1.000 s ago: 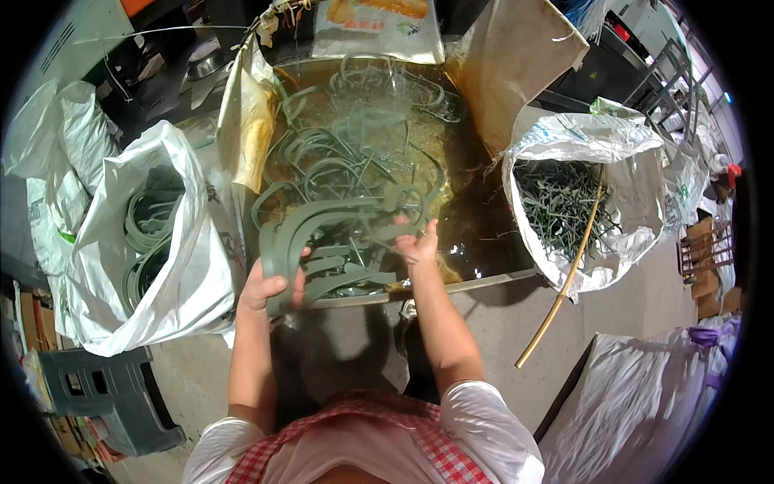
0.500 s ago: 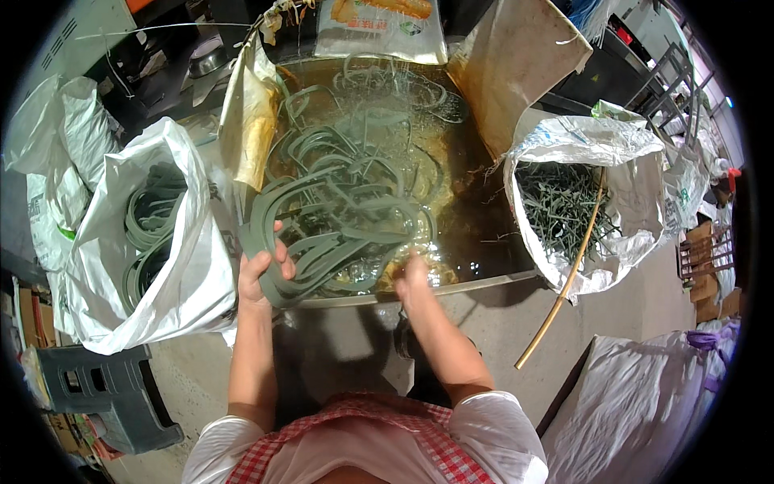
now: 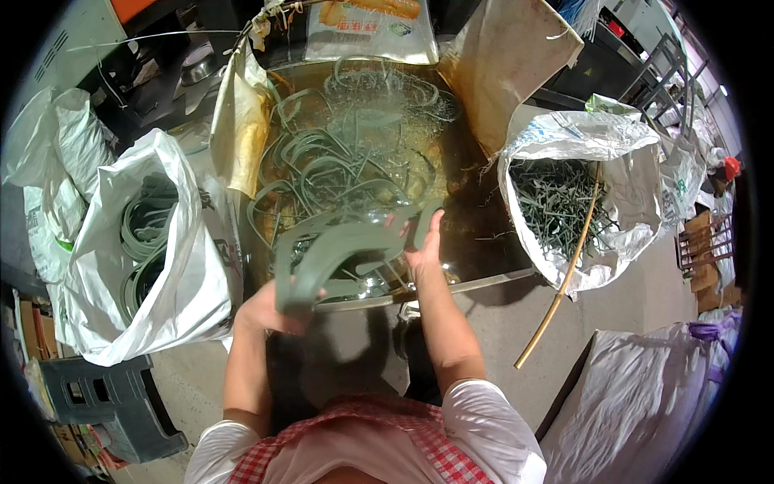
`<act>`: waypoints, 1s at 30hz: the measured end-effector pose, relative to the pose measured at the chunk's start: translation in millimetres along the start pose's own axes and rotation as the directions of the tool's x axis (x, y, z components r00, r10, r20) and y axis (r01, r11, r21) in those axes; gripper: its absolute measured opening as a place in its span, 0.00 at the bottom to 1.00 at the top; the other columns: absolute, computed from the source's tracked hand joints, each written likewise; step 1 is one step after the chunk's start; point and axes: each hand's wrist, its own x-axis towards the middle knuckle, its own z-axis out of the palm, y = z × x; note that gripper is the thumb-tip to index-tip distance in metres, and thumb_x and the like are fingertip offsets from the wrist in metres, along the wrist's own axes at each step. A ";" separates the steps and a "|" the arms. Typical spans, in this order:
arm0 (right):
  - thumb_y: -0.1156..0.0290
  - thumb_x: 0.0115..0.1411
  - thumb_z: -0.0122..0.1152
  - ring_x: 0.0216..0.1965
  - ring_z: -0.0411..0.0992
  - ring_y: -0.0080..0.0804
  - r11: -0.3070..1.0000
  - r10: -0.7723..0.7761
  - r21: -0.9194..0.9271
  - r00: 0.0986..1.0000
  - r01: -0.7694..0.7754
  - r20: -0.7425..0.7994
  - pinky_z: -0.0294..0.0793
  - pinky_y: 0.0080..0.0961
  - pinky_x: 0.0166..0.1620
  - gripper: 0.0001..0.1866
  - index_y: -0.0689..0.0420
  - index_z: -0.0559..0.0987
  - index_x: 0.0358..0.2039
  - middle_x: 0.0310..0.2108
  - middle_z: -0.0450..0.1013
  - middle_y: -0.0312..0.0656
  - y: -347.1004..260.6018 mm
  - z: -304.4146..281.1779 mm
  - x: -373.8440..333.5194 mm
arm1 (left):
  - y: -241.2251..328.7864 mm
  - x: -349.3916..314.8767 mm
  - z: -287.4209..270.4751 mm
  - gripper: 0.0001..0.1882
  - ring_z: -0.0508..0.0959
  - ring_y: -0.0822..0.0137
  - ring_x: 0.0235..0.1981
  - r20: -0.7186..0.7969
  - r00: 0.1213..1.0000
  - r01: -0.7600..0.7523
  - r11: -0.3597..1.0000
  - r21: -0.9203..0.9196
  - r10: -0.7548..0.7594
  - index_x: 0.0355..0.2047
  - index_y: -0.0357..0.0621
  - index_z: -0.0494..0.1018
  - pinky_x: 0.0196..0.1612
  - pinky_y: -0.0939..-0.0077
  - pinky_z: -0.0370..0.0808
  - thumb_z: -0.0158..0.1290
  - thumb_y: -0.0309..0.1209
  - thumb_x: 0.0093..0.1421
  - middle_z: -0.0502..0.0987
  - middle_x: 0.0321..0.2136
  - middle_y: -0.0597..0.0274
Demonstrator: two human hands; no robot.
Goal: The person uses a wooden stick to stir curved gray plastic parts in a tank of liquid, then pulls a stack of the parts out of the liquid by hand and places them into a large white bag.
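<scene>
My left hand [image 3: 278, 310], blurred by motion, is closed round one end of a bundle of flat grey-green flexible strips [image 3: 343, 246]. The bundle arches over the near edge of a water tank [image 3: 484, 284]. At its other end my right hand [image 3: 425, 248] grips the strips, the fingers partly behind a bent loop. Under and beyond my hands, more looped strips [image 3: 322, 153] lie tangled in the brownish water. Water splashes at the far end of the tank.
To the left stands an open white woven sack [image 3: 201, 282] with coiled strips [image 3: 149, 214] inside. On the right, another white sack [image 3: 637, 194] holds short dark green scraps [image 3: 556, 202] and a thin bamboo stick [image 3: 564, 290]. A grey plastic stool [image 3: 113, 403] is at lower left.
The bundle has swung lower and toward me with my left hand, which moved down and right. My right hand has come up out of the splashing water and onto the strips.
</scene>
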 end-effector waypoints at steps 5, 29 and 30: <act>0.47 0.57 0.52 0.32 0.70 0.33 0.999 -0.016 -0.031 0.997 0.018 0.071 0.71 0.27 0.34 0.26 0.60 0.72 0.38 0.38 0.71 0.45 -34.9 10.1 -7.2 | -3.3 1.5 7.9 0.33 0.76 0.66 0.20 -0.108 0.994 0.048 0.992 0.119 -0.035 0.44 0.34 0.68 0.23 0.73 0.72 0.60 0.16 0.31 0.75 0.22 0.56; 0.64 0.58 0.55 0.21 0.60 0.19 0.995 -0.065 0.095 0.922 0.031 0.382 0.61 0.20 0.26 0.14 0.53 0.69 0.44 0.23 0.66 0.30 -67.4 24.5 -13.5 | 1.4 8.0 23.9 0.18 0.74 0.71 0.19 -0.464 0.865 -0.198 0.980 0.033 0.190 0.33 0.37 0.71 0.23 0.78 0.72 0.61 0.27 0.40 0.74 0.20 0.62; 0.65 0.57 0.57 0.20 0.60 0.20 0.999 -0.037 -0.019 0.930 0.048 0.365 0.61 0.20 0.25 0.14 0.52 0.69 0.43 0.21 0.63 0.30 -66.7 21.8 -12.6 | 3.2 9.5 23.0 0.17 0.74 0.68 0.17 -0.557 0.817 -0.295 0.938 -0.183 0.148 0.31 0.36 0.70 0.20 0.76 0.72 0.60 0.31 0.43 0.73 0.19 0.59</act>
